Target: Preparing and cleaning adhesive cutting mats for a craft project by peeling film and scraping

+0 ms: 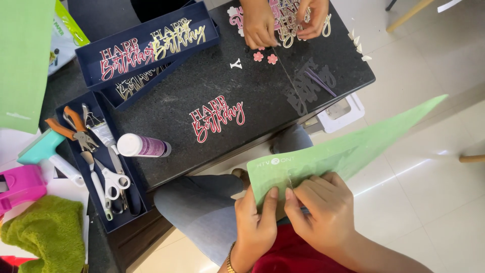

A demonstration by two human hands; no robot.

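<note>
My left hand [255,222] and my right hand [323,212] both pinch the near corner of a green cutting mat [348,149], held over my lap beside the black table [212,86]. The thumbs press together at a small piece on the mat's edge. On the table lies a red and white paper cutout of script lettering [216,119]. Another person's hands [283,23] at the far edge work on pink and cream lettering cutouts. Small pink paper flowers [265,57] and a white letter [236,63] lie near them.
A dark blue tray [96,162] holds scissors, orange pliers and other tools. A purple glue stick [144,146] lies beside it. Dark blue boxes [146,48] hold red and gold lettering cutouts. A green towel [48,235], pink tool and teal scraper sit at left.
</note>
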